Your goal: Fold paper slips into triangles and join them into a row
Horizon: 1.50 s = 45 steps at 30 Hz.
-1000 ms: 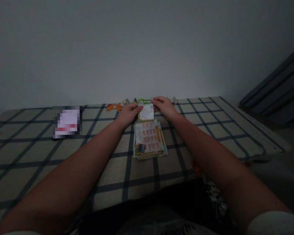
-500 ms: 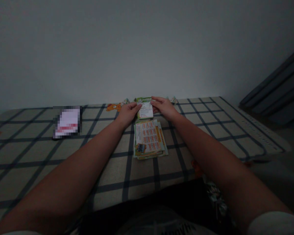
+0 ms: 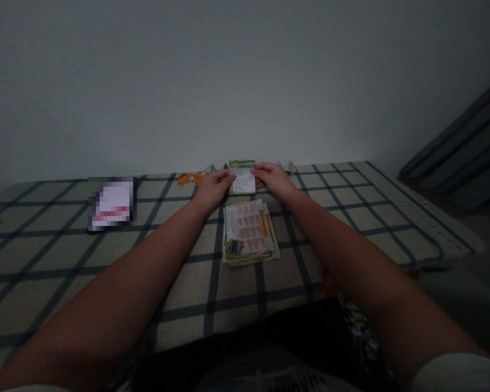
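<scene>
Beyond the stack of leaflets (image 3: 248, 231), toward the wall, the left hand (image 3: 214, 189) and right hand (image 3: 274, 179) pinch a small rectangular paper card (image 3: 242, 178) by its side edges, fingers closed on it, its white face with a green top band tilted up. That stack is flat, glossy, orange-printed sheets, slightly fanned, lying on a checked fabric surface (image 3: 351, 212) with dark grid lines. Far left of the stack lies a blurred rectangular patch (image 3: 112, 203).

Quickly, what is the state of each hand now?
Left hand: closed on the left edge of the small leaflet.
Right hand: closed on the leaflet's right edge.
</scene>
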Each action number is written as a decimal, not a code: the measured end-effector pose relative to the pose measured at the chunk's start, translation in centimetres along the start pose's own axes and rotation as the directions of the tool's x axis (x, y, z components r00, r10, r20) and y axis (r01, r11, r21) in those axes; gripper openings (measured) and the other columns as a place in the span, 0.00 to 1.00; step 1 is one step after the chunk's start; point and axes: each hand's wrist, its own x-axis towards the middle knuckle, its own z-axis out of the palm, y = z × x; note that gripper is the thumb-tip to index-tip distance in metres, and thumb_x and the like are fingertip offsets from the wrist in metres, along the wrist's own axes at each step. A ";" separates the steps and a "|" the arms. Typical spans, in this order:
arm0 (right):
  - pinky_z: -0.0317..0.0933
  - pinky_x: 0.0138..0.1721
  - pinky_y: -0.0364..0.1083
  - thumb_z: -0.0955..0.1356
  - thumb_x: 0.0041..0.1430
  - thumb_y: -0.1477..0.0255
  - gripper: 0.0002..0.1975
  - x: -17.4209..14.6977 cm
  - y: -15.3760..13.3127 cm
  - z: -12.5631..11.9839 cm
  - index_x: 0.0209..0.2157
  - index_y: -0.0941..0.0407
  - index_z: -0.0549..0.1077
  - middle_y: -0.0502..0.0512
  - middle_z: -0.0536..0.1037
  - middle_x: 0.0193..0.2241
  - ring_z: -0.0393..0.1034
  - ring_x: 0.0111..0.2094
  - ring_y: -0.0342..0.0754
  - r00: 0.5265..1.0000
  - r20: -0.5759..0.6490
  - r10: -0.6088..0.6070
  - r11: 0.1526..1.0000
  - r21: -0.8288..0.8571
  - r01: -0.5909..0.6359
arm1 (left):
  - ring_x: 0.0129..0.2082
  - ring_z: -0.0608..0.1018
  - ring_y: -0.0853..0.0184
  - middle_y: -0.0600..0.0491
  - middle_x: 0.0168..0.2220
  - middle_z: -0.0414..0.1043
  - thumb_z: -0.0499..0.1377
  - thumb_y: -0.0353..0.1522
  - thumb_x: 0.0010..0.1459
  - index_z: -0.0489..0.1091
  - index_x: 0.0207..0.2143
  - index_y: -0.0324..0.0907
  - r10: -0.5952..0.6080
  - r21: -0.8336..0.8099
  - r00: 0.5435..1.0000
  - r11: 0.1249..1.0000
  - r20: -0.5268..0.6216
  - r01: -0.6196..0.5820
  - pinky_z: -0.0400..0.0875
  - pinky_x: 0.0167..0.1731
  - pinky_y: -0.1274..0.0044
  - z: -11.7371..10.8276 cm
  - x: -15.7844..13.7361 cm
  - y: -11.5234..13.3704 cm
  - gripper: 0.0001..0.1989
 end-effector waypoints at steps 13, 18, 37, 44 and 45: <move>0.68 0.29 0.38 0.68 0.62 0.81 0.09 -0.5 -0.5 0.3 0.28 0.57 0.70 0.47 0.74 0.23 0.70 0.24 0.38 1.000 0.012 0.016 1.000 -0.013 -0.016 | 0.29 0.78 0.66 0.51 0.32 0.80 0.68 0.42 0.51 0.78 0.40 0.39 -0.010 -0.104 1.000 0.994 0.018 0.012 0.73 0.32 0.75 0.1 0.1 -0.2 0.19; 0.70 0.26 0.38 0.68 0.63 0.80 0.04 -0.6 -0.4 0.3 0.35 0.56 0.71 0.47 0.76 0.25 0.70 0.22 0.39 0.997 0.036 0.074 0.997 -0.008 -0.073 | 0.28 0.77 0.66 0.52 0.30 0.78 0.68 0.43 0.51 0.77 0.34 0.39 0.037 -0.028 0.999 0.999 -0.008 -0.037 0.72 0.31 0.75 0.0 0.1 0.1 0.17; 0.69 0.28 0.38 0.67 0.63 0.79 0.09 -0.9 -0.5 0.0 0.41 0.52 0.67 0.45 0.77 0.28 0.73 0.25 0.39 0.993 0.113 -0.022 1.000 -0.016 0.024 | 0.25 0.76 0.69 0.56 0.31 0.78 0.65 0.34 0.47 0.68 0.43 0.44 -0.062 -0.177 0.984 0.984 -0.166 0.032 0.71 0.24 0.78 -0.1 1.1 -0.3 0.19; 0.68 0.30 0.38 0.70 0.57 0.81 0.10 -0.7 -0.2 0.0 0.38 0.54 0.72 0.48 0.78 0.32 0.73 0.29 0.40 0.987 0.160 0.004 0.996 -0.088 0.010 | 0.27 0.77 0.68 0.55 0.34 0.77 0.64 0.33 0.46 0.65 0.44 0.45 -0.079 -0.168 0.990 0.984 -0.116 0.059 0.70 0.26 0.78 0.1 0.7 0.1 0.21; 0.68 0.30 0.38 0.70 0.57 0.80 0.08 -0.6 -0.1 -0.1 0.38 0.54 0.73 0.48 0.77 0.31 0.72 0.29 0.40 0.988 0.158 -0.001 0.996 -0.093 0.016 | 0.25 0.77 0.68 0.55 0.33 0.77 0.64 0.34 0.46 0.65 0.44 0.45 -0.084 -0.164 0.991 0.984 -0.107 0.066 0.69 0.24 0.78 0.1 0.6 0.2 0.21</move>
